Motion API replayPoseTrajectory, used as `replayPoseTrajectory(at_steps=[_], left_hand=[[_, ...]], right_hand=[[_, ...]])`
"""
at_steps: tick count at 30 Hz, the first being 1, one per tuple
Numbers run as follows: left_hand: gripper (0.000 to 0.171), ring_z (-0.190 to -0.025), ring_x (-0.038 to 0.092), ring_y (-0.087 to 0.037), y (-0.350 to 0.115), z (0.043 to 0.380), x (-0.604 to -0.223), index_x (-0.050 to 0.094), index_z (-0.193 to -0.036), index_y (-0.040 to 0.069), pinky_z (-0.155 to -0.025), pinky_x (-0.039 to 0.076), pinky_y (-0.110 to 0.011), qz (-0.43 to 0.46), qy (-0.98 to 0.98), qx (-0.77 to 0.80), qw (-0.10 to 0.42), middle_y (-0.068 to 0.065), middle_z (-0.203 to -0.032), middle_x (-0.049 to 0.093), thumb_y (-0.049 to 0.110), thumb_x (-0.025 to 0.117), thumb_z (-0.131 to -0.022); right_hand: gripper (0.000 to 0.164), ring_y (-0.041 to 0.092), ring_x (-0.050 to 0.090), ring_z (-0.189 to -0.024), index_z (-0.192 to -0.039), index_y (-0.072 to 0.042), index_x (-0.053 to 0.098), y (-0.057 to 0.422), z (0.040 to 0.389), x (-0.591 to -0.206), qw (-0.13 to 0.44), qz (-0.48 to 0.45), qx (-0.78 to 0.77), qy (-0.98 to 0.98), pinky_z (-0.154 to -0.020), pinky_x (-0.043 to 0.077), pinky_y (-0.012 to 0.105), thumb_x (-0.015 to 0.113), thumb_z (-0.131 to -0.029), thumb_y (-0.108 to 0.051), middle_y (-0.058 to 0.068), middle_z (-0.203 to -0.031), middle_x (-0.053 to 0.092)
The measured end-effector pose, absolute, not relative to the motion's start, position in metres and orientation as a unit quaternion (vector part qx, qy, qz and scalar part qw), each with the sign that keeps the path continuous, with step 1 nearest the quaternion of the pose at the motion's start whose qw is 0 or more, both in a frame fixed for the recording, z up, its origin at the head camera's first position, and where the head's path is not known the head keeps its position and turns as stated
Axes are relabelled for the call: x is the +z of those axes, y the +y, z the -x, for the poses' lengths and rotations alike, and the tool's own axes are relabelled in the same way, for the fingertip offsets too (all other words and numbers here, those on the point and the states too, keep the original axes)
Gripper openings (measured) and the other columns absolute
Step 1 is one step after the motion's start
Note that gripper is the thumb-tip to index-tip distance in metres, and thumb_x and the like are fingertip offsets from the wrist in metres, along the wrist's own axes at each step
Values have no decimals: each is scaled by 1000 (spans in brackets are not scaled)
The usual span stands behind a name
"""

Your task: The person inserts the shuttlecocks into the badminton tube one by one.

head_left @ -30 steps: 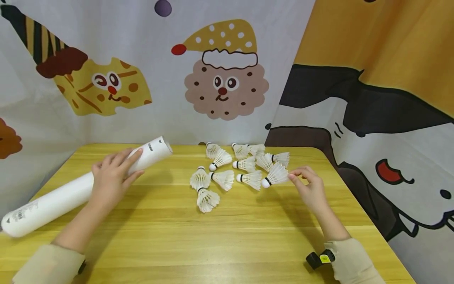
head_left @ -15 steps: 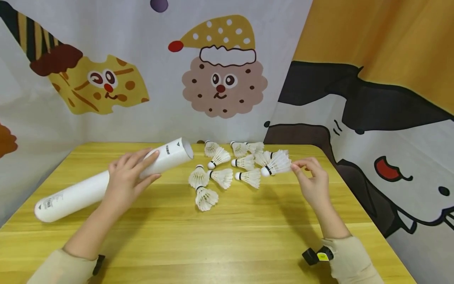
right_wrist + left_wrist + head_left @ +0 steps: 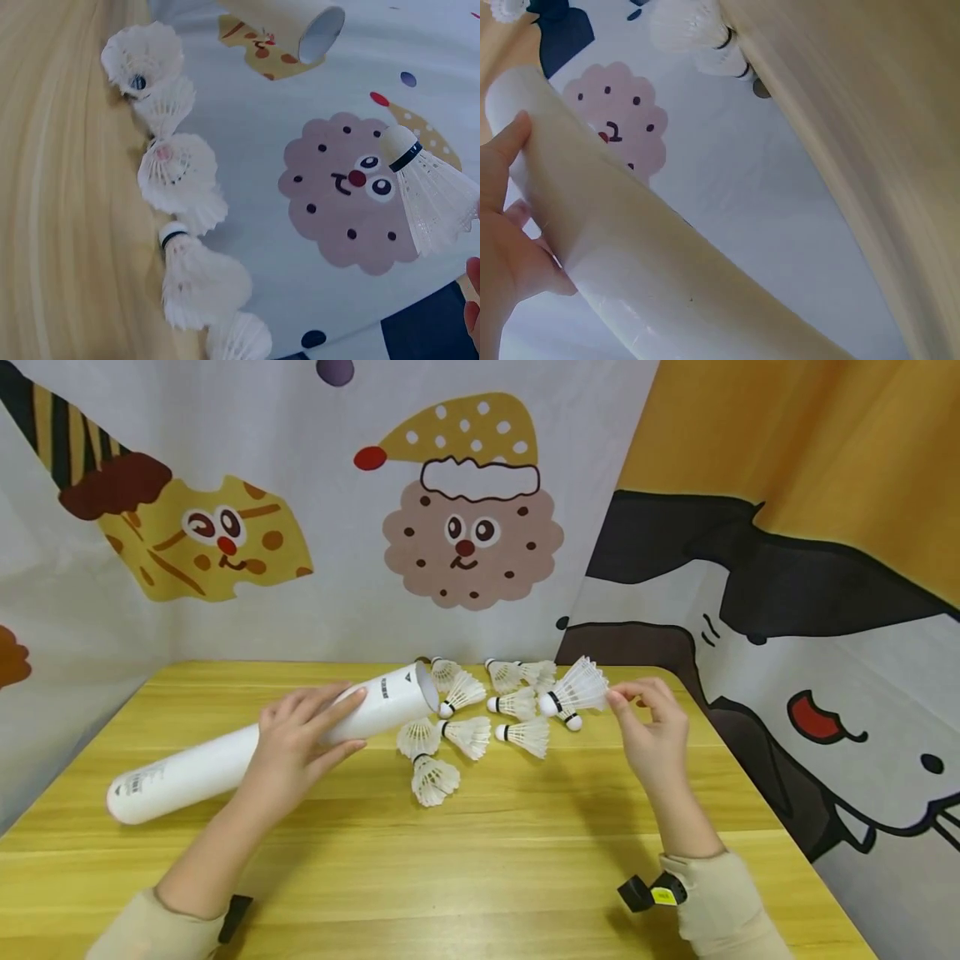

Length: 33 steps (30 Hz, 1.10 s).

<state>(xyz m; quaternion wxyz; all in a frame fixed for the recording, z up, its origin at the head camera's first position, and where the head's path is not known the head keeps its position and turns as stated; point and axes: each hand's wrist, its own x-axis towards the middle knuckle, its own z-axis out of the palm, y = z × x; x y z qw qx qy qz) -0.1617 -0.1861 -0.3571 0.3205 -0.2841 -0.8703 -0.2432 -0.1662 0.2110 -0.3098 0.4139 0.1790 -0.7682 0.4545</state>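
Note:
My left hand (image 3: 300, 743) grips a long white shuttlecock tube (image 3: 191, 768) round its upper part, tilted so its open end faces right; the hollow mouth shows in the right wrist view. Between thumb and fingertips, my right hand (image 3: 654, 727) pinches a white feather shuttlecock (image 3: 581, 685) at its feather edge. That shuttlecock's cork points left toward the tube, and in the right wrist view it hangs above the tabletop. Several more shuttlecocks (image 3: 525, 737) lie scattered at the back middle of the table, partly overlapped by the tube's mouth and the held one.
The wooden table (image 3: 480, 877) carries all of this. Behind it hangs a cartoon-printed cloth (image 3: 337, 627), close to the table's back edge. A black wrist device (image 3: 651, 893) sits at my right sleeve.
My left hand has carried the tube to the right, bringing its mouth beside the shuttlecocks. My right hand has lifted the pinched shuttlecock up and slightly left, uncovering another one beneath.

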Motion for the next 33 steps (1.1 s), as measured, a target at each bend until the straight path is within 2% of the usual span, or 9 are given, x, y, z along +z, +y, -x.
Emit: replayPoseTrajectory(at_steps=[2,3,4,9,18,22,28,33], left_hand=[[71,-117,45,-36,-184,161,-357,53,-139,24,-84,28,-53,288,-871,-243,315,-8,-136,52,27,81,-74],[72,-117,45,-36,-183,160,-357,53,-139,24,-84,28,-53,289,-871,-242,314,-8,-136,52,27,82,-74],[76,-117,45,-37,-182,160,-357,53,-139,24,-85,28,-54,291,-872,-242,312,-8,-136,52,20,84,-70],[75,-117,45,-37,-178,159,-357,53,-139,23,-86,28,-55,293,-872,-246,306,-8,-136,52,21,83,-71],[76,-118,45,-36,-170,159,-355,53,-139,24,-86,29,-55,303,-869,-247,303,-8,-135,52,21,83,-70],[75,-118,45,-35,-167,160,-355,53,-139,24,-87,29,-55,311,-865,-251,302,-7,-136,52,21,83,-70],[72,-119,45,-34,-162,162,-356,53,-139,24,-87,30,-56,319,-866,-247,297,-5,-137,51,25,82,-73],[73,-118,45,-34,-160,162,-358,53,-139,23,-86,31,-56,319,-866,-245,298,-6,-136,52,24,82,-72]], right_hand=[[5,12,48,-79,-78,15,63,207,167,-308,416,-183,460,-763,-75,34,22,66,-82,15,21,-78,58],[5,12,48,-79,-79,15,63,204,167,-308,416,-185,462,-761,-75,34,22,66,-83,14,22,-78,57],[5,11,48,-79,-79,15,63,202,167,-307,416,-187,464,-759,-75,34,23,66,-83,14,22,-78,57],[5,11,48,-78,-80,15,64,191,167,-305,410,-201,476,-751,-75,34,24,67,-83,12,21,-76,57],[8,10,48,-76,-78,13,64,168,168,-305,409,-230,498,-729,-72,35,31,66,-78,21,20,-74,56],[7,14,49,-76,-79,13,64,158,168,-306,412,-239,505,-720,-72,38,33,66,-78,20,21,-74,55],[6,15,49,-75,-79,12,64,142,169,-309,418,-244,517,-706,-70,40,26,67,-79,17,21,-74,54],[4,20,48,-73,-80,10,65,129,171,-315,415,-256,521,-701,-69,40,31,68,-82,10,21,-73,55]])
